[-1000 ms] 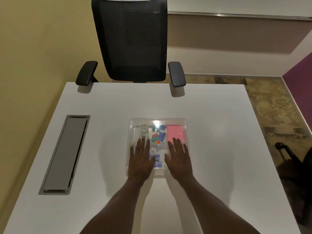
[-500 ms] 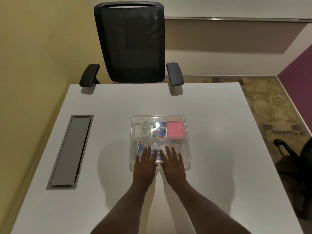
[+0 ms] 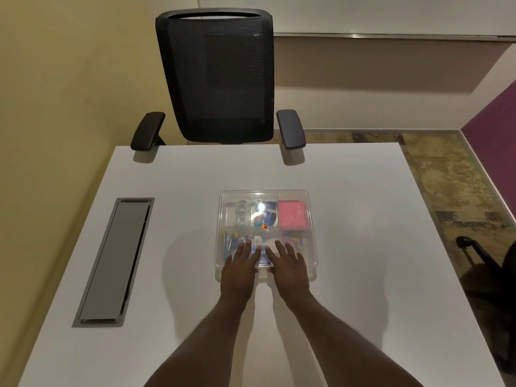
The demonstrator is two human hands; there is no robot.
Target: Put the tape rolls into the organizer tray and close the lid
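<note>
A clear plastic organizer tray (image 3: 310, 216) sits at the middle of the white table, its transparent lid (image 3: 265, 195) lying down over the compartments. Clear tape rolls (image 3: 242, 212) show through the lid in the far-left compartment. My left hand (image 3: 240, 266) and my right hand (image 3: 287, 265) lie flat, fingers spread, on the near edge of the lid, side by side. Neither hand holds anything. A small latch tab at the front edge between my hands is mostly hidden.
Inside the tray are a pink note pad (image 3: 291, 215), coloured clips (image 3: 264, 217) and paper clips (image 3: 293, 243). A grey cable hatch (image 3: 114, 261) is set into the table at the left. A black mesh office chair (image 3: 217, 79) stands at the far edge.
Both hands slid back toward me along the lid, from its middle to its near edge, and came closer together. The view shifted slightly.
</note>
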